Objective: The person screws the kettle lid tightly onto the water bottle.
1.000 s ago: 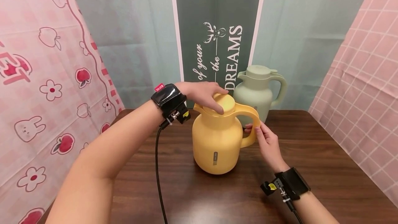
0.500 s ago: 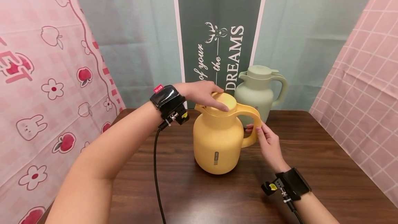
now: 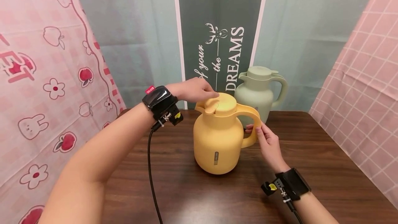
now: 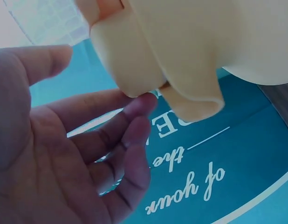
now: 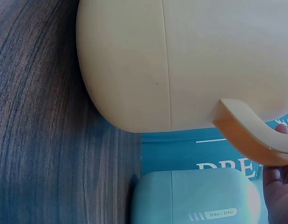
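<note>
A yellow thermos jug (image 3: 217, 144) stands upright on the table in the head view. Its round lid (image 3: 226, 103) sits on the neck, with a tab (image 3: 212, 107) at the left, near the spout. My left hand (image 3: 194, 90) is at the lid's left side. In the left wrist view, the fingers of that left hand (image 4: 65, 140) are loosely bent, some fingertips touching the lid's edge and the thumb held apart. My right hand (image 3: 268, 141) holds the jug's handle (image 3: 255, 125) between thumb and fingers; the right wrist view shows only part of this hand (image 5: 279, 186).
A pale green jug (image 3: 256, 94) stands behind the yellow one, to its right. The dark wooden table (image 3: 186, 199) meets a printed backdrop (image 3: 140, 44) at the back. Patterned cloths (image 3: 71, 96) rise on both sides. A black cable (image 3: 150, 172) hangs from the left wrist.
My left hand has drawn back to the left from the lid's top, and its thumb has come off the lid's front, baring the tab. The right hand and the jug stay in place.
</note>
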The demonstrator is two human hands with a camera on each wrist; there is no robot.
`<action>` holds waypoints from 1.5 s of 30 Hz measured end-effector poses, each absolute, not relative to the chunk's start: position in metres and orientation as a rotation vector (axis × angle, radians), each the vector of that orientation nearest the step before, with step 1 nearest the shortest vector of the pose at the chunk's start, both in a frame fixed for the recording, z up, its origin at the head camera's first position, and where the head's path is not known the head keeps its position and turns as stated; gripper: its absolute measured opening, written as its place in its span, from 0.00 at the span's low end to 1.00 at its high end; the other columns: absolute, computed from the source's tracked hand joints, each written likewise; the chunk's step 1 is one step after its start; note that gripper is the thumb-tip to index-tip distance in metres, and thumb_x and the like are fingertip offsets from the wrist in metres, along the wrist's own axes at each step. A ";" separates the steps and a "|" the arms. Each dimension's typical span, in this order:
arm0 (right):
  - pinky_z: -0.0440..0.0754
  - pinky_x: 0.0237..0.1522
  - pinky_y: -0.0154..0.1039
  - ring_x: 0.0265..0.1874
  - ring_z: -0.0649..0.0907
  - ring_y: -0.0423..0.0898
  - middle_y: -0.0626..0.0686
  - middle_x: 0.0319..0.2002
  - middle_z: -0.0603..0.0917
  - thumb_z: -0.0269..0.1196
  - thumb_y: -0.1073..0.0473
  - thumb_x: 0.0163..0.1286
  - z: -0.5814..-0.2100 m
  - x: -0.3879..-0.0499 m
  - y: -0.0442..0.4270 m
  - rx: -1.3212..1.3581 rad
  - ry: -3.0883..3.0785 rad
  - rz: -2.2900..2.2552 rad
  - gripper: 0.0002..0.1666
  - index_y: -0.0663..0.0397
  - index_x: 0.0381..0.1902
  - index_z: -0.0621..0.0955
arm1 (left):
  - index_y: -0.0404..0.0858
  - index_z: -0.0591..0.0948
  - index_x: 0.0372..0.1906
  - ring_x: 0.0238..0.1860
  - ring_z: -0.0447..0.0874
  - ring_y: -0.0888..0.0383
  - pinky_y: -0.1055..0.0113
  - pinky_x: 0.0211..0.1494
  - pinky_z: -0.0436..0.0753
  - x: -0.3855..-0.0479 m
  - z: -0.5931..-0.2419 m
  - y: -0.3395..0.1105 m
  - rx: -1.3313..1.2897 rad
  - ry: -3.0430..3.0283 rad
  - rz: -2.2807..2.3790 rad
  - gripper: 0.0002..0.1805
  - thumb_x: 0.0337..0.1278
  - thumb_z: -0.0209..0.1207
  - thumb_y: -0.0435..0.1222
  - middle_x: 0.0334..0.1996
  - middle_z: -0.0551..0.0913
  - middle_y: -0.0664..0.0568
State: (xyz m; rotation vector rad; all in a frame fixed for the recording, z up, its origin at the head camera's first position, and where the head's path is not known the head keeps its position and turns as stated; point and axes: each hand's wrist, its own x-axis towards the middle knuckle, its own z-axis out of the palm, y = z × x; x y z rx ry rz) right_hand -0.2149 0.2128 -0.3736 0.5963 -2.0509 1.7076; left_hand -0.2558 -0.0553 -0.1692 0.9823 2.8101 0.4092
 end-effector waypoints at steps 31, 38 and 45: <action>0.77 0.47 0.29 0.43 0.81 0.43 0.67 0.43 0.80 0.45 0.61 0.77 -0.371 -0.213 0.211 0.576 -2.061 1.704 0.18 0.66 0.51 0.77 | 0.49 0.58 0.73 0.56 0.63 0.59 0.71 0.50 0.69 -0.259 -0.168 -0.044 1.098 2.399 0.537 0.47 0.43 0.55 0.24 0.65 0.62 0.53; 0.77 0.46 0.29 0.43 0.81 0.42 0.64 0.42 0.81 0.45 0.61 0.77 -0.371 -0.213 0.211 0.575 -2.060 1.691 0.18 0.68 0.51 0.77 | 0.48 0.64 0.71 0.55 0.64 0.59 0.69 0.53 0.69 -0.260 -0.167 -0.045 1.088 2.470 0.482 0.41 0.46 0.59 0.30 0.62 0.65 0.53; 0.77 0.47 0.29 0.45 0.82 0.41 0.62 0.43 0.81 0.45 0.61 0.77 -0.372 -0.215 0.212 0.583 -2.056 1.688 0.18 0.65 0.55 0.75 | 0.45 0.67 0.69 0.54 0.66 0.58 0.68 0.56 0.68 -0.262 -0.170 -0.046 1.120 2.565 0.448 0.39 0.46 0.64 0.37 0.58 0.68 0.50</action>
